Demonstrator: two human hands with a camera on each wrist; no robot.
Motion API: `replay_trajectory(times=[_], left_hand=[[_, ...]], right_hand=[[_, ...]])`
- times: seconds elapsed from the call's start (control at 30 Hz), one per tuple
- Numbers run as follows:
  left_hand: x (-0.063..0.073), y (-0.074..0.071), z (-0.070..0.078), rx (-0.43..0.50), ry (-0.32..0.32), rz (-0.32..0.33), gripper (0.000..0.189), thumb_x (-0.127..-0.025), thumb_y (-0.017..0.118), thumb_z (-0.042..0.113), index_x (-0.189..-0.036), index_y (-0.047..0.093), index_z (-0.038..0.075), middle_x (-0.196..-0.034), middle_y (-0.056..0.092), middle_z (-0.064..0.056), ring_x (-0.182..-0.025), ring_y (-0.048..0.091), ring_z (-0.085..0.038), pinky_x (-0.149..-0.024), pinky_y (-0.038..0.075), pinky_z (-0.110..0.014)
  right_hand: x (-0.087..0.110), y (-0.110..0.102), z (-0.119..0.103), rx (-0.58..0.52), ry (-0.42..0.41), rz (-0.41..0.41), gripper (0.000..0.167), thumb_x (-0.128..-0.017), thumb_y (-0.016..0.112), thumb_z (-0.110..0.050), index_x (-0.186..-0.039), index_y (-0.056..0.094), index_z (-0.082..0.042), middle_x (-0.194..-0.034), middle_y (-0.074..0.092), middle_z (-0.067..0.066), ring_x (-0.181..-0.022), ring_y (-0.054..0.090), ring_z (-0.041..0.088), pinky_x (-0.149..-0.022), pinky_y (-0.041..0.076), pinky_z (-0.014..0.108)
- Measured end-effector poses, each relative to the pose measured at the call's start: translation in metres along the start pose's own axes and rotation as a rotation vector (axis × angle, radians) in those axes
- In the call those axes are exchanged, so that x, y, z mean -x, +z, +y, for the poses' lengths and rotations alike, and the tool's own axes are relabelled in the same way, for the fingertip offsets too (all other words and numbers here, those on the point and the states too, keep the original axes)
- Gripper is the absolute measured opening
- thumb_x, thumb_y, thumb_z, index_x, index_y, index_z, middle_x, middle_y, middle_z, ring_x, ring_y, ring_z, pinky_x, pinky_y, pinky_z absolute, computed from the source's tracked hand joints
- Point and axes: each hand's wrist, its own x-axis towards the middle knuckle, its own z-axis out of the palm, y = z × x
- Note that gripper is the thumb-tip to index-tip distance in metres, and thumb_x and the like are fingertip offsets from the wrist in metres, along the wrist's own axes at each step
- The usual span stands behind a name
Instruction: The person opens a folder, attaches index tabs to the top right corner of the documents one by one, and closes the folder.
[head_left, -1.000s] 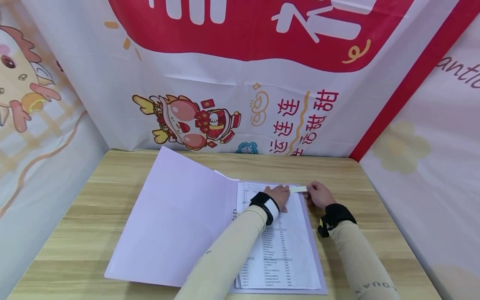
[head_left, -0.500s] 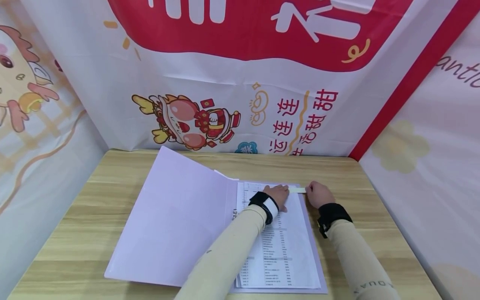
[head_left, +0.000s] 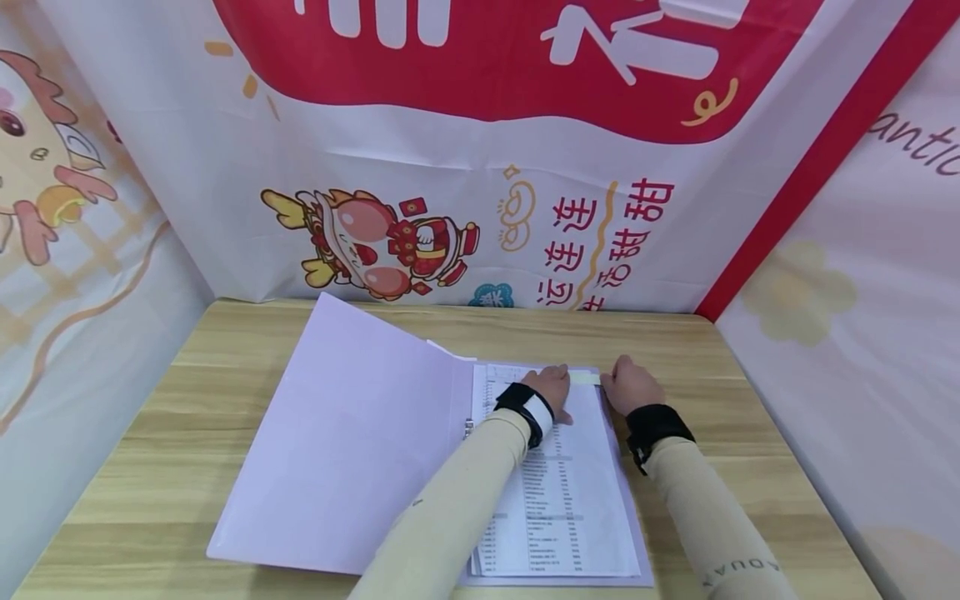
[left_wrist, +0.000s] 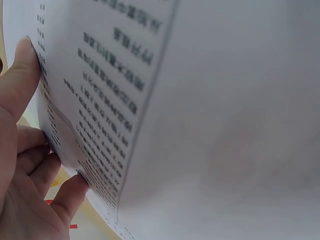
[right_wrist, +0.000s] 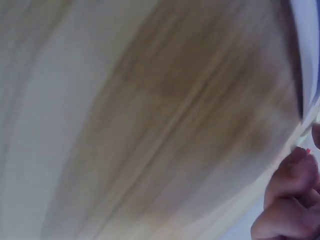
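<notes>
A lilac ring binder (head_left: 352, 450) lies open on the table, with a stack of printed sheets (head_left: 555, 500) on its right side. My left hand (head_left: 551, 392) rests on the top sheet near its upper edge. In the left wrist view, the fingertips (left_wrist: 75, 187) and the thumb press on the print. A narrow pale paper strip (head_left: 585, 378) lies across the sheets' upper right corner. Its right end is at the curled fingers of my right hand (head_left: 632, 387), which pinches it by the binder's edge. The right wrist view catches only part of that hand, at its lower right.
Metal binder rings (head_left: 469, 428) stand at the spine, left of the sheets. White paper (head_left: 453, 351) shows behind the raised cover. The wooden table (head_left: 720, 392) extends to the right of the binder. A printed cloth (head_left: 487, 150) hangs behind the table.
My right hand has moved slightly left toward the binder, and the pale strip has shifted left with it. My left hand has slid a little left on the sheet.
</notes>
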Motion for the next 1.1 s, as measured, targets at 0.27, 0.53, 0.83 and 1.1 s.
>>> replay_trajectory(times=[0.27, 0.53, 0.83, 1.1], left_hand=[[-0.002, 0.001, 0.000, -0.029, -0.013, -0.004, 0.084, -0.089, 0.072, 0.057, -0.155, 0.044, 0.014, -0.162, 0.037, 0.000, -0.148, 0.035, -0.014, -0.113, 0.039, -0.035], [-0.007, 0.006, 0.001, -0.035, -0.023, -0.006, 0.084, -0.087, 0.073, 0.058, -0.154, 0.046, 0.016, -0.162, 0.037, 0.001, -0.147, 0.035, -0.014, -0.112, 0.040, -0.037], [-0.012, 0.010, -0.001, -0.046, -0.021, -0.010, 0.085, -0.087, 0.072, 0.060, -0.155, 0.045, 0.016, -0.162, 0.037, 0.001, -0.147, 0.035, -0.014, -0.111, 0.041, -0.037], [-0.010, 0.006, -0.001, -0.041, 0.001, -0.013, 0.083, -0.088, 0.073, 0.057, -0.155, 0.044, 0.018, -0.163, 0.037, 0.002, -0.147, 0.035, -0.014, -0.111, 0.041, -0.039]], right_hand=[[-0.003, 0.008, -0.021, 0.038, -0.061, -0.033, 0.022, -0.103, 0.057, -0.025, -0.090, 0.057, -0.006, -0.069, 0.056, 0.007, -0.062, 0.054, 0.024, -0.056, 0.040, 0.035], [-0.002, 0.019, -0.030, 0.093, -0.144, -0.018, 0.018, -0.099, 0.060, -0.018, -0.086, 0.061, -0.006, -0.071, 0.061, 0.008, -0.064, 0.057, 0.027, -0.060, 0.045, 0.042], [0.000, 0.019, -0.029, 0.101, -0.111, -0.060, 0.019, -0.103, 0.055, -0.018, -0.096, 0.065, -0.003, -0.083, 0.069, 0.014, -0.073, 0.064, 0.031, -0.066, 0.051, 0.047], [0.001, 0.016, -0.018, 0.094, -0.075, -0.051, 0.019, -0.102, 0.053, -0.017, -0.097, 0.064, -0.002, -0.087, 0.069, 0.017, -0.075, 0.065, 0.033, -0.066, 0.051, 0.048]])
